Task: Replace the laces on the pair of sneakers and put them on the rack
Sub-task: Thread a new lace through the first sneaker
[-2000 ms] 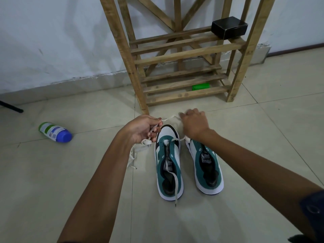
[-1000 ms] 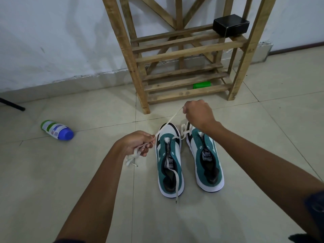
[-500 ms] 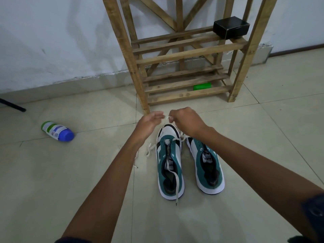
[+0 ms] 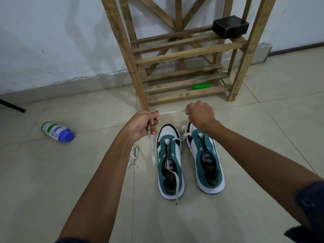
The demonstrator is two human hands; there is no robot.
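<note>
Lace taut between left hand, right hand, above sneakers

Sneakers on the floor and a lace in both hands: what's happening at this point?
A person holds a white lace stretched taut between the left hand and the right hand, above two green-and-white sneakers standing on the tiled floor. The left sneaker has a lace partly in; the right sneaker shows empty eyelets. Neither is on the wooden rack yet.

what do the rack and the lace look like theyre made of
Rack: bare, unfinished wood, judging by visible grain, knots and rough slats. Lace: flat off-white woven fabric, probably cotton or polyester, pulled taut between the left hand and right hand.
</note>
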